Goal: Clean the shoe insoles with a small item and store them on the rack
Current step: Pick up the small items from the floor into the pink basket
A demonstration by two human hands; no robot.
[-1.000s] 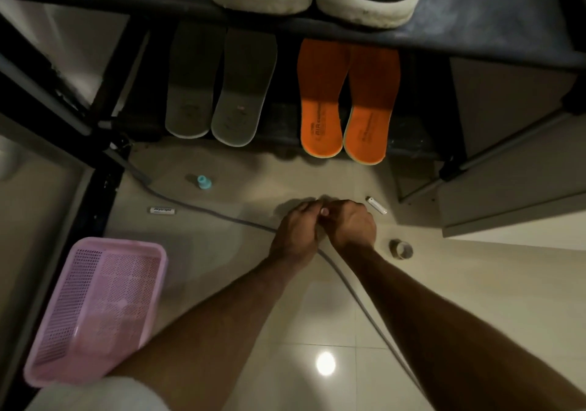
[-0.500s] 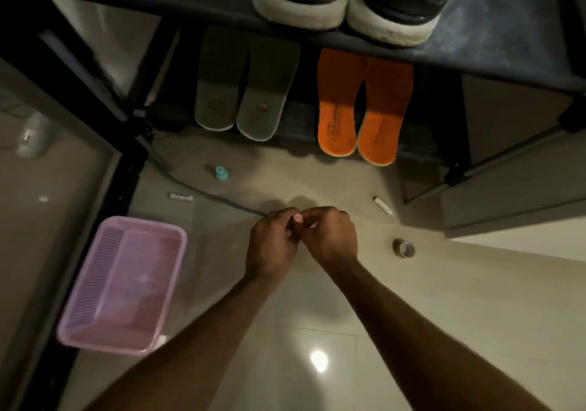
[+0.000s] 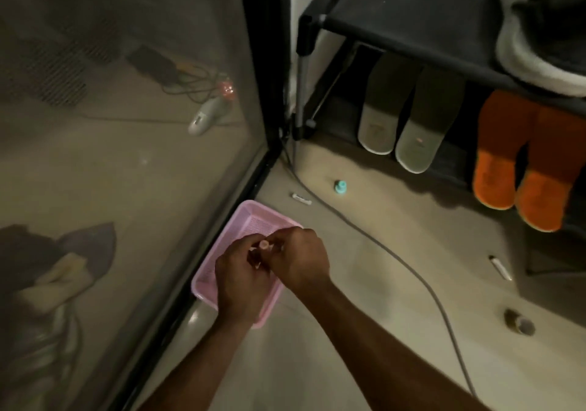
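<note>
Both hands meet above a pink basket (image 3: 207,275). The left hand (image 3: 242,279) and the right hand (image 3: 299,258) have their fingers curled together around a small pale item (image 3: 263,245), pinched between their fingertips; what it is cannot be told.

The basket is a shallow rectangular plastic tray with a fine perforated mesh floor, and it lies on the floor (image 3: 364,271) right against the black frame of a glass door (image 3: 126,156). The floor is glossy beige tile that shows a light reflection. A grey cable (image 3: 396,260) runs across it from the rack's corner toward the lower right.

The shoe rack (image 3: 412,20) is black, with metal tube legs and dark fabric shelves. On its lowest shelf lie four insoles: two grey insoles (image 3: 398,131) side by side, and two orange insoles (image 3: 517,185) to their right, their heels hanging past the shelf edge. A white-soled shoe (image 3: 532,61) sits on the shelf above.

Scattered on the tile are one small teal cap (image 3: 340,186), two white stick-shaped things (image 3: 301,198), and one roll of tape (image 3: 520,322). Behind the glass lie tangled wires and a white device (image 3: 206,117).
</note>
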